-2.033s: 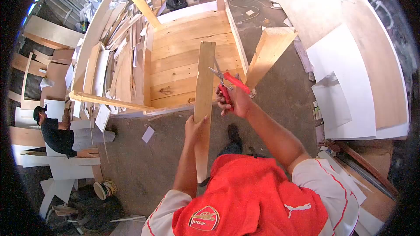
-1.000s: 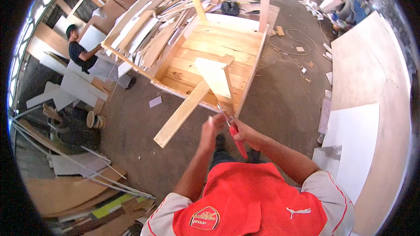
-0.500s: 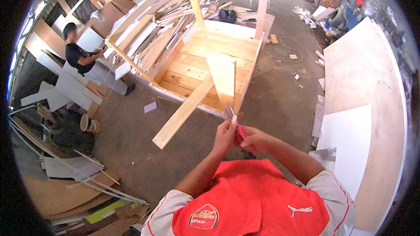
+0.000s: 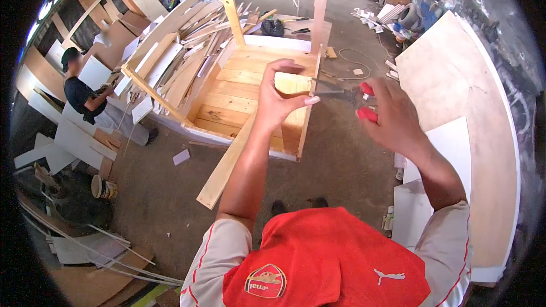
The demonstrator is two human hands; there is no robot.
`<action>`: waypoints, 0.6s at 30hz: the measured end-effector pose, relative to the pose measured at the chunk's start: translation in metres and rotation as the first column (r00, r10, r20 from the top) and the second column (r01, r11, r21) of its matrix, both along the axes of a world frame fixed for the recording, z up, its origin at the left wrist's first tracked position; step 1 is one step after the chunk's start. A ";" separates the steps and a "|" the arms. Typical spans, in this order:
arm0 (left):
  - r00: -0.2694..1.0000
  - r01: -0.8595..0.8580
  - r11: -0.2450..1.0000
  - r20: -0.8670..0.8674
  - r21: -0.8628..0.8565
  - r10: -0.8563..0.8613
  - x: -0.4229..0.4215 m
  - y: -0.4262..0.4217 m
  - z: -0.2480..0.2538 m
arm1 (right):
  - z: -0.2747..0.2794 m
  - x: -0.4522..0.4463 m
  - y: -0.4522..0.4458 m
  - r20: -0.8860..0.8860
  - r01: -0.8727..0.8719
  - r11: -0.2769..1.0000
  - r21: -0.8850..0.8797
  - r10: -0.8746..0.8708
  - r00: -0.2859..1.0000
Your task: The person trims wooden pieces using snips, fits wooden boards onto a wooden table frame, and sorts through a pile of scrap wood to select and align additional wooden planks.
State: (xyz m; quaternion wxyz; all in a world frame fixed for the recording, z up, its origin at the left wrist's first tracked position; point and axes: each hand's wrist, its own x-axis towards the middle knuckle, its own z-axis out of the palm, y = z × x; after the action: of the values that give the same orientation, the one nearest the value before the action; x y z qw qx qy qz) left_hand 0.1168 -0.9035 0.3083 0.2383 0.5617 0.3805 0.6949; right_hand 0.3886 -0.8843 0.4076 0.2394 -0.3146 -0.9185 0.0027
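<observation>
1. At the box's (image 4: 250,57) near right corner: post (image 4: 297,115), upright, one of four I count.
2. Pliers (image 4: 367,115), one pair, red-handled: held in the air right of that post, tips beside its top and the left thumb; contact, I cannot tell.
3. Right hand (image 4: 392,116), one: fingers clamped on the pliers, whose handles stand spread.
4. Left hand (image 4: 274,102), one: thumb and fingers apart about the post's top; whether they press the wood, I cannot tell.
5. Step in hand, by my judgement: bringing the pliers to the post's top. The next move seems to call for steady tips and a thumb clear of the bite.
6. Plank (image 4: 224,167), one: slanting across the box's near rim.
7. Bag (image 4: 272,27), one, black; bucket (image 4: 102,186), one.
8. Co-worker (image 4: 85,94), one, beside uncounted scrap (image 4: 187,59).
</observation>
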 end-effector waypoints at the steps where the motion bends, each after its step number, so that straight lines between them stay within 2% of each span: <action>1: 0.993 0.099 0.993 0.063 -0.059 -0.095 0.000 0.003 0.002 | 0.003 -0.001 0.003 0.024 0.039 0.998 0.045 -0.040 0.999; 2: 0.974 0.200 0.973 0.131 -0.111 -0.185 0.001 0.006 0.004 | 0.006 -0.002 0.005 0.048 0.048 0.998 0.052 -0.050 0.998; 3: 0.987 0.110 0.991 0.122 -0.071 -0.101 0.003 0.007 0.005 | 0.008 -0.003 0.008 0.070 0.055 0.997 0.060 -0.059 0.996; 6: 0.977 0.172 0.971 0.154 -0.169 -0.146 -0.002 0.006 0.000 | 0.008 -0.006 0.011 0.097 0.061 0.995 0.075 -0.068 0.993; 9: 0.984 0.131 0.977 0.141 -0.170 -0.108 0.000 0.006 0.001 | 0.007 -0.008 0.011 0.120 0.061 0.995 0.074 -0.069 0.990; 18: 0.979 0.171 0.972 0.142 -0.163 -0.149 -0.001 0.006 -0.002 | 0.008 -0.017 0.017 0.145 0.033 0.997 0.064 -0.042 0.989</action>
State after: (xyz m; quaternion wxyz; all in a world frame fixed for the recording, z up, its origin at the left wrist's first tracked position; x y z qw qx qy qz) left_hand 0.1156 -0.8972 0.3062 0.3656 0.5218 0.3771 0.6722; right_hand 0.3715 -0.8675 0.4152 0.1811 -0.3238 -0.9271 -0.0533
